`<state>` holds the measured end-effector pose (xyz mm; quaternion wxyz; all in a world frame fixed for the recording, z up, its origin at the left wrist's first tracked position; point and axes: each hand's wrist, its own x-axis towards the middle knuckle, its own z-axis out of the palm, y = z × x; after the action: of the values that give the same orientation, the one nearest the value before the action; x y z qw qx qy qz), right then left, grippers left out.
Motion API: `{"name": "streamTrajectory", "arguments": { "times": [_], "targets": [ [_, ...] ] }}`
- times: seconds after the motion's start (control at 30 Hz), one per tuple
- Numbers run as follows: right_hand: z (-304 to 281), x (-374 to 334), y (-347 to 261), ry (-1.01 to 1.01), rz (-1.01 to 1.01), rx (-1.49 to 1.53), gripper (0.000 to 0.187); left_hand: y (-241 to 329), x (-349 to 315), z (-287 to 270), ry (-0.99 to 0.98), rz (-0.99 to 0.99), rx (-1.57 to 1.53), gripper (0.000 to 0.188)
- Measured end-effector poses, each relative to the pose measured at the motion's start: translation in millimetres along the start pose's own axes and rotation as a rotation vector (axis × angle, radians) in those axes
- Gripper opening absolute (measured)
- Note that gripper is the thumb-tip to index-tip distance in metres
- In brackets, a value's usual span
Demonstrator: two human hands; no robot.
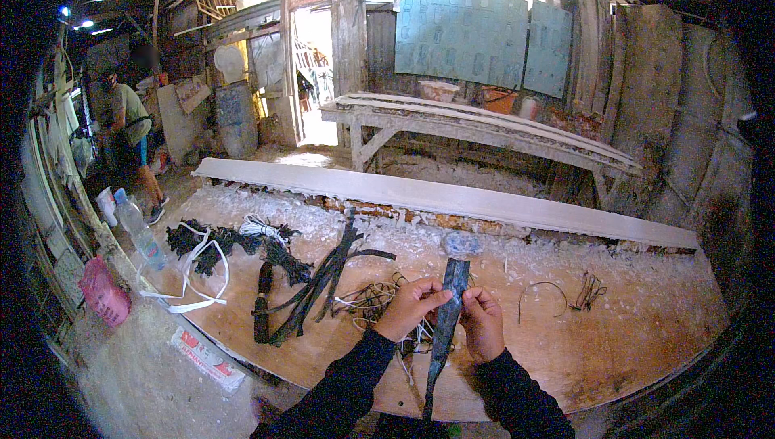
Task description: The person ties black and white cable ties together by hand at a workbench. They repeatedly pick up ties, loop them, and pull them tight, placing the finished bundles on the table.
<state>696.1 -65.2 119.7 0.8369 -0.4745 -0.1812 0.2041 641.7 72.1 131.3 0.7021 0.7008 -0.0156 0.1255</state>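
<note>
Clamped the left hand (414,307) on a long, dark, tapering flat strip (449,310). Pinched its right edge with the right hand (483,322), above the tan wooden table (581,350).

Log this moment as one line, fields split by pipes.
left hand: pinching dark strip | right hand: touching strip's right edge | nearby: bundle of dark strips, left of hands, on wooden table
</note>
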Motion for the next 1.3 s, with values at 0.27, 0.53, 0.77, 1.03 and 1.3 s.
{"name": "streamTrajectory", "arguments": {
  "times": [0.27,0.53,0.77,1.03,1.3],
  "targets": [
    [4,-7,-2,-0.189,0.22,-0.125,0.007,-6,5,-6,0.227,0.093,-0.118,0.015],
    [1,-6,0,-0.152,0.22,-0.153,0.006,-6,6,-7,0.239,0.098,-0.259,0.016],
    [-9,5,8,-0.02,-0.021,-0.164,0.007,-6,1,-3,-0.101,-0.049,-0.166,0.013],
    [-11,6,5,-0.025,-0.104,-0.248,0.009,-15,6,-7,-0.077,-0.051,-0.127,0.013],
    [5,-1,-8,0.021,0.021,-0.265,0.014,-7,3,-4,0.06,-0.017,-0.113,0.013]
  ]
}}
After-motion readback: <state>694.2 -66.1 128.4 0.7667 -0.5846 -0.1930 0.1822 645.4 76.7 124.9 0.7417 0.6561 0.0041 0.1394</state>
